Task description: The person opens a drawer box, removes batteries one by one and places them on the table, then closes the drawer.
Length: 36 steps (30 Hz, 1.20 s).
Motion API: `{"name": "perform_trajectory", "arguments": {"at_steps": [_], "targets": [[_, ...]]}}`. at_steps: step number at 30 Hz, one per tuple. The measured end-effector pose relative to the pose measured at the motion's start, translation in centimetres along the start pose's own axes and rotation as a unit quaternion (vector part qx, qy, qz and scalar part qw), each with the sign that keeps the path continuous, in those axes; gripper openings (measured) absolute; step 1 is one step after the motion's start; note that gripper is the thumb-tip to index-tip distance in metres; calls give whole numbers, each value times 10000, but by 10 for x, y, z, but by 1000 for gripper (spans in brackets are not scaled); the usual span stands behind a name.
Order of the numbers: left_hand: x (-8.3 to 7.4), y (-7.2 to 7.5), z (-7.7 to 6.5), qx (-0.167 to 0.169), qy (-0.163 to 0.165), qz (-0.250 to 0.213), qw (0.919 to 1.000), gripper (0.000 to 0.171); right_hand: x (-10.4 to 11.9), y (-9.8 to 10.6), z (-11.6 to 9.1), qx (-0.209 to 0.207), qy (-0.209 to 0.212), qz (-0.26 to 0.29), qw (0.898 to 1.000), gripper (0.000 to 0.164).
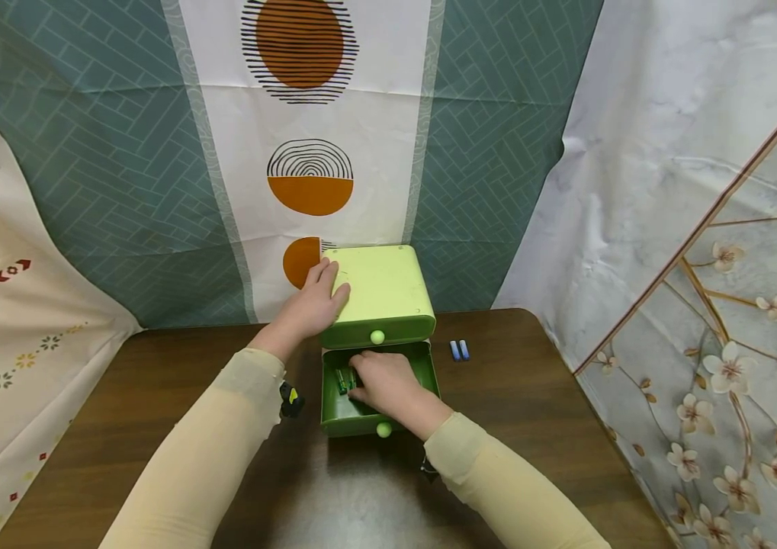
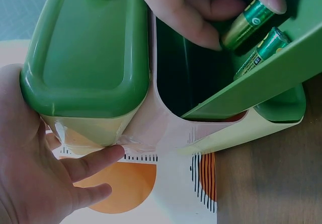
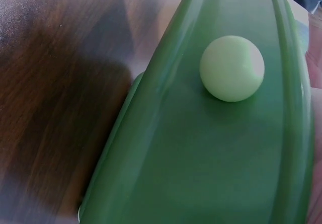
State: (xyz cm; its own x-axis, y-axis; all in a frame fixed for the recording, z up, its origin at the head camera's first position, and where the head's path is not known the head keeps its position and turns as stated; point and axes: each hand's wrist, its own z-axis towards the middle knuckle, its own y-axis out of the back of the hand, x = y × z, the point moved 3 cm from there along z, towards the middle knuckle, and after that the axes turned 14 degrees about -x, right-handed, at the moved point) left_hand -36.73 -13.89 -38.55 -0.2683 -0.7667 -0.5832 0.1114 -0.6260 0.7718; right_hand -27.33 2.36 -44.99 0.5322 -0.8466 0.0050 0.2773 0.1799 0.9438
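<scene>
Left hand (image 1: 309, 306), fingers extended, rests at the cabinet (image 1: 391, 286)'s nine o'clock; right hand (image 1: 390, 383) apparently pinches a green battery (image 2: 246, 26) inside the drawer (image 1: 354, 428).

The bench (image 1: 512, 427) is dark brown with a wood grain, its far right corner rounded; a pale sheen lies on it between the forearms, nearer the person than the hands (image 1: 388, 385). A green drawer cabinet (image 1: 384, 286) stands directly on it, under and between the hands. Two small blue-and-white cylinders (image 1: 455, 350) lie side by side near the cabinet, right of the right hand.
</scene>
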Motion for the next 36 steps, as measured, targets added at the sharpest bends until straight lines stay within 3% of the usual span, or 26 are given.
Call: {"name": "perform_trajectory", "arguments": {"at_steps": [36], "targets": [[0,0,0,-56,6,51,10000,76,-14,24,-28,-487,-113,697,9963,43]]}}
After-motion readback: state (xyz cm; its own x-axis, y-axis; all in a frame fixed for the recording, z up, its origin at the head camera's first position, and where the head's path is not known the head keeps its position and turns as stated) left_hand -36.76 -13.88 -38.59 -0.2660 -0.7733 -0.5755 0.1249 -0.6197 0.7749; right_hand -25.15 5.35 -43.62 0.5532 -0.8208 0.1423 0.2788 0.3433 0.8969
